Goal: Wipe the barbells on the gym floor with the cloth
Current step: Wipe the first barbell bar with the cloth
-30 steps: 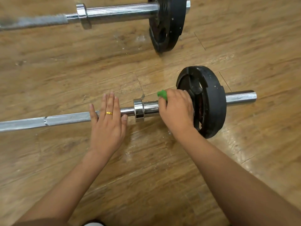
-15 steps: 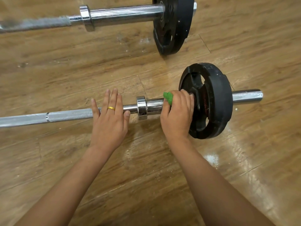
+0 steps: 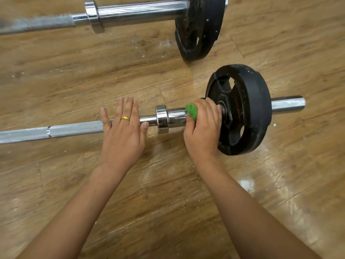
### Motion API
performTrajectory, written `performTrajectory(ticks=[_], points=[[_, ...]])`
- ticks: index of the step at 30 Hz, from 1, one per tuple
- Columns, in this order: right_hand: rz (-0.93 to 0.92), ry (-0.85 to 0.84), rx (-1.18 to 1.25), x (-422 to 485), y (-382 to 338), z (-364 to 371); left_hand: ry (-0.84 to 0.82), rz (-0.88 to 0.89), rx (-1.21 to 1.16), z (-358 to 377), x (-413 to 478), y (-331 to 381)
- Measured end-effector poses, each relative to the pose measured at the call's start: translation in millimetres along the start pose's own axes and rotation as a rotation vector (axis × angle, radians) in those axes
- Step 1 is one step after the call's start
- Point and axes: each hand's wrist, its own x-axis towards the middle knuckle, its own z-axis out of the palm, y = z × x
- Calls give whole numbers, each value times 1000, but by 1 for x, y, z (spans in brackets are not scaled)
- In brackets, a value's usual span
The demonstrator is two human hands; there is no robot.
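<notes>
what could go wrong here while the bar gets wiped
1. The right hand grips the green cloth round the bar, tight against the black plate. If the plate slides inward, the fingers could get pinched.
2. The left hand only lies flat on the bar, so it might roll on its round plate across the wooden floor.
</notes>
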Motion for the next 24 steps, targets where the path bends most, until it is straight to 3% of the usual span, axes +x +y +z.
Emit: performTrajectory(ticks=[3,7,12,17,22,24], points=[[-63,-10,-4,6,8,1,8,-1,1,0,6,-2],[73,54,-13,17,-2,10,7,-1,-16,0,17,-5],[-55,-22,-2,29,10,7,-11,9,-28,-2,30,-8],[29,18,-24,38,0,15,-27,19,-40,-1,45,-13],[-137,-62,-26,52,20,8,-39,21,-46,-2,56,-18],[-79,-26,-6,55,14,12,-50,23,-41,-2,61,-19]])
